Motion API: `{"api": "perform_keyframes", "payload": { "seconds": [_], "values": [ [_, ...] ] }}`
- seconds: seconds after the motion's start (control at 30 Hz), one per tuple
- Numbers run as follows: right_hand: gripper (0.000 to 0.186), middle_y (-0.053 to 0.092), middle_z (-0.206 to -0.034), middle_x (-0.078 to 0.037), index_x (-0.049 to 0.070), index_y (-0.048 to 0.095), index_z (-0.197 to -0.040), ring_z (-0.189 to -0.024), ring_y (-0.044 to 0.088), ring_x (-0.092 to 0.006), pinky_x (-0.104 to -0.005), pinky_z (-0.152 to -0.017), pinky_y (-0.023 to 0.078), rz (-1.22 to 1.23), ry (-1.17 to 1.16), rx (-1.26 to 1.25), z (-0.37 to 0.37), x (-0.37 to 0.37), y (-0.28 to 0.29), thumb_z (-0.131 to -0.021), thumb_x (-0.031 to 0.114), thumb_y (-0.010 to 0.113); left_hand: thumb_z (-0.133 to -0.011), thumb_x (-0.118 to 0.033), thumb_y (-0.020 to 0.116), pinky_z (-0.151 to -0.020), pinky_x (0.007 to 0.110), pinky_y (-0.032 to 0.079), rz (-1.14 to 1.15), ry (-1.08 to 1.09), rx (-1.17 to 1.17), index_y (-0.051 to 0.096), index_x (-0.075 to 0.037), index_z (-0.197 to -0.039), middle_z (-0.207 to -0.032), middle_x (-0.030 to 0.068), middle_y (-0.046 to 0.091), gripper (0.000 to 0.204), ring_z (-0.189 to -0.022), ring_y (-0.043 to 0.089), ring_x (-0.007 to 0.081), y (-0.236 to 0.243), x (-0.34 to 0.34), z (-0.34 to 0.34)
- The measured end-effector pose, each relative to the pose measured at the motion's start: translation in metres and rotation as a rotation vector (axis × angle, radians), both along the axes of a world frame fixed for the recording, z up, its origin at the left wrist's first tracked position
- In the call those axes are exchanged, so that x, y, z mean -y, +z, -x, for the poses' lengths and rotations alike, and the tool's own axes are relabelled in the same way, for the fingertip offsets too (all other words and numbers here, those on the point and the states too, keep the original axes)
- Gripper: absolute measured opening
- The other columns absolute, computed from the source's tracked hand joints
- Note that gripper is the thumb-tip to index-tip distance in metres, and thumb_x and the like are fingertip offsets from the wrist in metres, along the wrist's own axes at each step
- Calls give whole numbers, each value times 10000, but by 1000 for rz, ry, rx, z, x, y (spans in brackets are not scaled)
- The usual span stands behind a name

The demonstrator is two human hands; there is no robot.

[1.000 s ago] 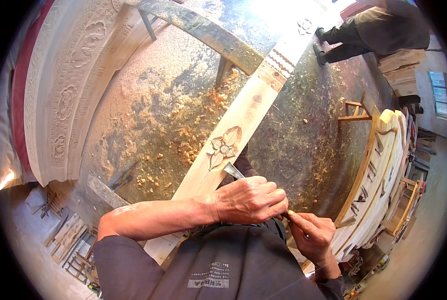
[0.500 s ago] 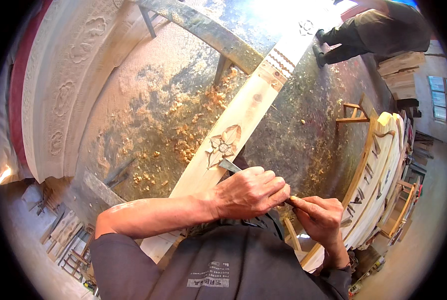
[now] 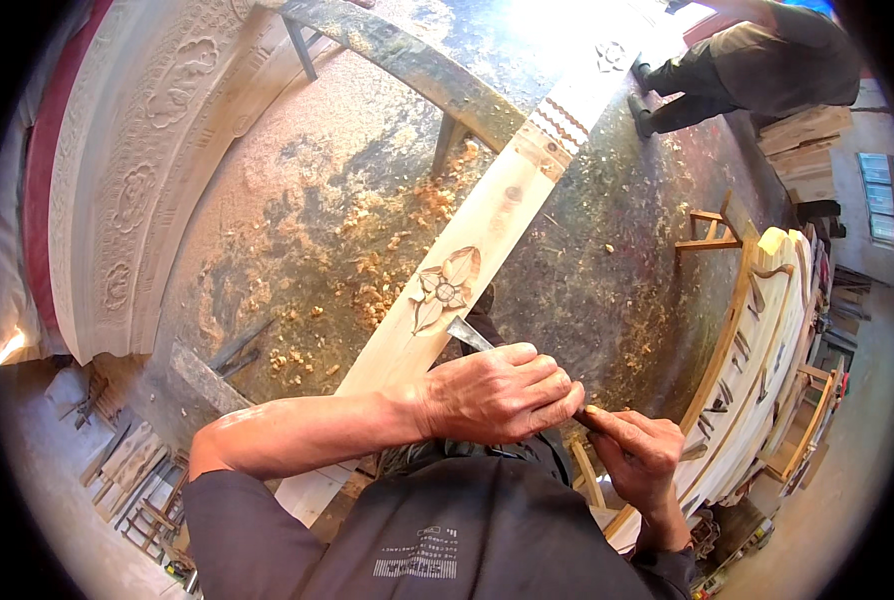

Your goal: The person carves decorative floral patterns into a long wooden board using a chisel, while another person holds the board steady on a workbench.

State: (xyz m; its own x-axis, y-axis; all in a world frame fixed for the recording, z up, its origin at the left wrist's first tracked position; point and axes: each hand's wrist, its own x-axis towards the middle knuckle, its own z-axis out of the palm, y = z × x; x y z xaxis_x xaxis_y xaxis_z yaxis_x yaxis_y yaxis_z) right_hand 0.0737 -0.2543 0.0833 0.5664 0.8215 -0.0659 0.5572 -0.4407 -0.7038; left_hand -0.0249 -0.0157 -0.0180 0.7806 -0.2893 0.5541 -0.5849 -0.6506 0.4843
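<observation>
My left hand (image 3: 502, 393) is closed round the shank of a wood-carving chisel (image 3: 470, 335), whose flat metal blade points up and left. My right hand (image 3: 641, 452) grips the handle's back end, so most of the handle is hidden. The blade's tip is at the right edge of a long pale board (image 3: 502, 205), just below a carved flower (image 3: 444, 287) with pointed petals. Whether the tip touches the wood I cannot tell.
A bench beam (image 3: 407, 62) meets the board from the upper left. Wood shavings (image 3: 372, 285) litter the floor. Large carved panels (image 3: 132, 190) stand at the left. Several carving tools (image 3: 737, 350) lie on boards at the right. Another person (image 3: 757, 65) stands at the far right.
The chisel tip has shifted slightly right, away from the carved flower. Both hands have moved a little with it, keeping their grip.
</observation>
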Motion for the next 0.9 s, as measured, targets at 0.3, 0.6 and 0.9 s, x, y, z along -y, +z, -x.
{"api": "perform_keyframes", "payload": {
  "seconds": [0.3, 0.6, 0.9],
  "values": [
    [365, 833, -902, -150, 3, 863, -1169, -728, 808, -243, -318, -639, 595, 26, -14, -53, -2, -2, 2, -826, -110, 813, -961, -166, 704, -728, 340, 510, 23, -15, -34, 693, 26, -1287, -969, 51, 643, 378, -879, 675, 192, -1, 0, -1],
    [371, 817, -867, -142, 20, 864, -1181, -693, 787, -230, -316, -608, 569, 30, -44, -83, 3, 2, -3, -833, -102, 824, -943, -162, 715, -700, 340, 499, 74, -19, -37, 698, 10, -1236, -943, 40, 625, 340, -842, 652, 183, -4, 1, -2],
    [362, 802, -840, -129, 27, 871, -1170, -665, 766, -215, -312, -593, 549, 60, -9, -38, -2, -3, -1, -829, -87, 837, -922, -169, 735, -676, 343, 500, 105, 13, -46, 704, -21, -1152, -923, 33, 609, 275, -819, 642, 178, -2, 1, -3]
  ]
}}
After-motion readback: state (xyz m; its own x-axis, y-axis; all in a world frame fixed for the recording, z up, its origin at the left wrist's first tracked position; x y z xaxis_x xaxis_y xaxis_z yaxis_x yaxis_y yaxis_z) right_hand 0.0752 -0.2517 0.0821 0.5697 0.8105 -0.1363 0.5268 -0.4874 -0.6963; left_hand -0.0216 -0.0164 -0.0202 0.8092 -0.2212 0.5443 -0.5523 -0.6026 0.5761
